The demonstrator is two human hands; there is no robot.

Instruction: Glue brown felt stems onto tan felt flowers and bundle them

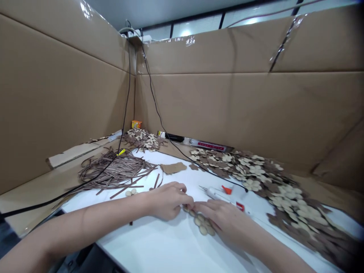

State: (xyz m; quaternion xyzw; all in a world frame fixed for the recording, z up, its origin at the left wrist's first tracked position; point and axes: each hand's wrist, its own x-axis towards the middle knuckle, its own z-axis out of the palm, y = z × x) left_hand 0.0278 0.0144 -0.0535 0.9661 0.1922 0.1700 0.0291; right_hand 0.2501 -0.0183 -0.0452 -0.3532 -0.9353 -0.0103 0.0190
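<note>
My left hand is closed, its fingertips pinching at the edge of a small beige petalled piece on the white tabletop. My right hand meets it from the right, fingers together and pressing on the same piece; the exact contact is hidden behind the fingers. Just below, partly under my right hand, lies a beige flower-shaped cutout. Behind the right hand rests a white pen-like tool with a thin metal tip, beside an orange cap.
Brown strips lie heaped at the left. Beige and brown flower cutouts are piled along the right, with another pile at the back. A black cable hangs across the table. Cardboard walls enclose it.
</note>
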